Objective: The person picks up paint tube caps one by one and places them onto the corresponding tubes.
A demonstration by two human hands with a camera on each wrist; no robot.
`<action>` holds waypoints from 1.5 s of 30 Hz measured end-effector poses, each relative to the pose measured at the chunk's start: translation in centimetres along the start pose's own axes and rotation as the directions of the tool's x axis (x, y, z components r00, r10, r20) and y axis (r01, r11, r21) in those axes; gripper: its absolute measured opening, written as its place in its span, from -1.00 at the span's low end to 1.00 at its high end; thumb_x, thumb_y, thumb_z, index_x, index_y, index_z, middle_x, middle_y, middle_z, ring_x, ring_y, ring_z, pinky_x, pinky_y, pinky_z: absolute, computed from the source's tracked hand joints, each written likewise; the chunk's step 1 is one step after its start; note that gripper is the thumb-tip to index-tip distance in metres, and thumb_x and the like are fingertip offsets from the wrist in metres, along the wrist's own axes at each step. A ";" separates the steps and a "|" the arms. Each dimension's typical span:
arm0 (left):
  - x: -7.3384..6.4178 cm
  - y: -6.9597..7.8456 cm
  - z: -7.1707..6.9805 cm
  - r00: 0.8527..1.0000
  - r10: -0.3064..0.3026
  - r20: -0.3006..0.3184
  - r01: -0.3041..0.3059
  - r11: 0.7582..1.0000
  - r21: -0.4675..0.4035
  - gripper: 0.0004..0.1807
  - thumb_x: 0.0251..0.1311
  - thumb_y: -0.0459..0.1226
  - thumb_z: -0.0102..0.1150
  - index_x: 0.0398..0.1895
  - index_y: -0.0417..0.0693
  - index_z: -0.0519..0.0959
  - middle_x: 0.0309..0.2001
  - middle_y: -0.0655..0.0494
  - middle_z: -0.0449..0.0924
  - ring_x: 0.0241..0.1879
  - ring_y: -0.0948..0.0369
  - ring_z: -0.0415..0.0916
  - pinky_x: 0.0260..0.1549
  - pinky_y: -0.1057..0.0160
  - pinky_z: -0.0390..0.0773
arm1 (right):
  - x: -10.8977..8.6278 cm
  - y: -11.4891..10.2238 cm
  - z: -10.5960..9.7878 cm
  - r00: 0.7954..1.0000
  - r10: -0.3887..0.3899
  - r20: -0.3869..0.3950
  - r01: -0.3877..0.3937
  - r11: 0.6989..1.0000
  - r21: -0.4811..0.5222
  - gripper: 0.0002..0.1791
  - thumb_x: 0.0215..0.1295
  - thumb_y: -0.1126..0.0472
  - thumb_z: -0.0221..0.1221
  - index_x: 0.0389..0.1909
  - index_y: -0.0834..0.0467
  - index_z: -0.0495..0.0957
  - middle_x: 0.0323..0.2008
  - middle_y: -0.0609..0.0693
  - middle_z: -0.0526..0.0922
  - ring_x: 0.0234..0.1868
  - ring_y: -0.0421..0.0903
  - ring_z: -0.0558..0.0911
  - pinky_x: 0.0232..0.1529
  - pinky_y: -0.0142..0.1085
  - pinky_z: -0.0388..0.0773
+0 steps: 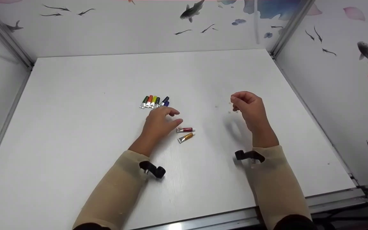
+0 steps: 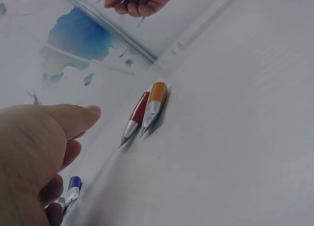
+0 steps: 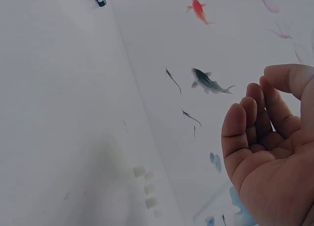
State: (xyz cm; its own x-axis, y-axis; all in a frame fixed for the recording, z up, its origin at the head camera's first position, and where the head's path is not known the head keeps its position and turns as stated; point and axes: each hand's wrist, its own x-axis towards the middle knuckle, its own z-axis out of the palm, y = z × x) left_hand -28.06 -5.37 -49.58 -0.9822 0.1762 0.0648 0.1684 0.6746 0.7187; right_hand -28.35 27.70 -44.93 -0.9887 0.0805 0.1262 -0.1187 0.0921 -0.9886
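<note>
My left hand (image 1: 161, 123) is spread a little above the table, thumb and fingers apart, holding nothing. Right by its thumb lie a dark red paint tube (image 1: 186, 129) and an ochre paint tube (image 1: 187, 136); the left wrist view shows them side by side. Just beyond its fingers is a row of several small paint tubes (image 1: 153, 100), partly hidden by the hand, with a blue one (image 2: 75, 182) at its near end. My right hand (image 1: 249, 107) is raised over the table, thumb tip against the index finger, nothing visible between them.
Several tiny translucent squares (image 3: 150, 189) lie on the white table (image 1: 85, 134) below my right hand. White panels (image 1: 123, 28) printed with fish and petals close in the back and sides, with a metal frame (image 1: 279, 30) at the corners.
</note>
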 end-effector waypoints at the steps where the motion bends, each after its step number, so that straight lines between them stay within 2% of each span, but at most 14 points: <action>1: 0.1 -0.1 -0.1 1.000 0.002 -0.026 -0.002 1.000 0.010 -0.65 0.34 0.06 0.43 0.11 0.22 0.76 0.05 0.22 0.71 0.15 0.15 0.59 0.22 0.06 0.60 | 0.0 0.0 0.0 1.000 0.005 -0.001 -0.005 1.000 0.005 -0.90 0.44 0.20 0.36 -0.19 0.16 0.73 -0.31 -0.06 0.70 -0.31 -0.13 0.63 -0.20 -0.36 0.69; 6: 0.7 -0.9 -0.5 0.989 0.013 -0.147 0.005 0.993 0.117 -0.61 0.33 0.05 0.44 0.16 0.20 0.73 0.11 0.18 0.72 0.18 0.10 0.59 0.21 0.00 0.56 | 0.1 0.1 -0.1 1.000 0.012 -0.008 -0.012 1.000 0.007 -0.89 0.44 0.18 0.37 -0.20 0.16 0.74 -0.30 -0.06 0.72 -0.31 -0.13 0.63 -0.20 -0.36 0.69; 12: 1.4 -1.4 -0.8 0.978 0.003 -0.210 0.054 0.962 0.266 -0.54 0.31 0.08 0.45 0.23 0.24 0.71 0.17 0.15 0.72 0.19 0.04 0.57 0.17 -0.05 0.55 | 0.0 0.0 -0.2 1.000 0.011 -0.018 -0.011 1.000 -0.022 -0.77 0.45 0.14 0.38 -0.11 0.26 0.70 -0.26 -0.04 0.71 -0.28 -0.11 0.63 -0.18 -0.37 0.70; 16: 1.6 -1.6 -0.8 0.976 0.008 -0.217 0.066 0.942 0.330 -0.52 0.31 0.09 0.45 0.24 0.25 0.70 0.19 0.12 0.71 0.22 0.02 0.57 0.17 -0.06 0.56 | -0.1 0.0 -0.3 0.999 0.016 -0.032 -0.017 0.999 -0.033 -0.71 0.44 0.12 0.38 -0.08 0.29 0.70 -0.24 -0.03 0.71 -0.27 -0.12 0.64 -0.18 -0.38 0.69; 20: 1.9 -1.6 -0.7 0.977 0.035 -0.212 0.051 0.922 0.384 -0.52 0.32 0.08 0.44 0.25 0.21 0.69 0.22 0.09 0.70 0.25 -0.01 0.56 0.16 -0.08 0.56 | -0.1 0.0 -0.7 0.998 0.032 -0.047 -0.033 0.999 -0.022 -0.67 0.44 0.11 0.39 -0.04 0.32 0.68 -0.23 -0.02 0.70 -0.27 -0.11 0.63 -0.18 -0.38 0.69; 24: 2.2 -1.9 -0.6 0.978 0.043 -0.206 0.048 0.908 0.416 -0.54 0.34 0.07 0.43 0.23 0.18 0.69 0.22 0.07 0.68 0.22 -0.02 0.56 0.15 -0.09 0.56 | -0.1 0.2 -1.2 0.997 0.044 -0.070 -0.045 0.999 -0.020 -0.66 0.45 0.10 0.38 -0.03 0.33 0.67 -0.22 -0.01 0.71 -0.23 -0.03 0.65 -0.17 -0.38 0.69; 34: 2.6 -2.3 -1.2 0.983 -0.023 -0.181 0.098 0.904 0.416 -0.54 0.37 0.07 0.39 0.24 0.16 0.69 0.24 0.04 0.68 0.26 -0.04 0.55 0.19 -0.12 0.53 | 0.3 0.4 -1.7 0.992 0.081 -0.097 -0.084 0.996 -0.027 -0.74 0.45 0.11 0.38 -0.08 0.24 0.68 -0.25 -0.01 0.70 -0.23 -0.05 0.65 -0.17 -0.38 0.68; 40: 2.7 -2.3 -1.1 0.984 -0.020 -0.177 0.095 0.898 0.429 -0.58 0.39 0.07 0.36 0.21 0.16 0.72 0.21 0.05 0.70 0.23 -0.04 0.56 0.17 -0.12 0.53 | 0.6 0.8 -2.0 0.987 0.103 -0.127 -0.116 0.988 -0.098 -0.73 0.43 0.10 0.39 -0.06 0.23 0.71 -0.25 -0.05 0.71 -0.22 -0.01 0.66 -0.18 -0.39 0.67; 45: 2.7 -2.2 -0.8 0.985 -0.024 -0.171 0.096 0.900 0.425 -0.61 0.40 0.06 0.36 0.18 0.16 0.73 0.19 0.04 0.71 0.21 -0.04 0.57 0.14 -0.10 0.54 | 0.5 1.3 -2.4 0.979 0.126 -0.161 -0.153 0.974 -0.170 -0.75 0.44 0.05 0.38 -0.08 0.15 0.72 -0.18 0.03 0.73 -0.18 0.03 0.66 -0.17 -0.38 0.68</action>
State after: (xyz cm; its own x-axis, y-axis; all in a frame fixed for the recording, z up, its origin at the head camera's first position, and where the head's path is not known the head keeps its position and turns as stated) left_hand -31.19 -6.92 -50.42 -0.9857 0.0347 0.1647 0.0926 0.9289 0.3587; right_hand -28.82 30.21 -45.95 -0.9681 0.2503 0.0124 0.0512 0.2458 -0.9680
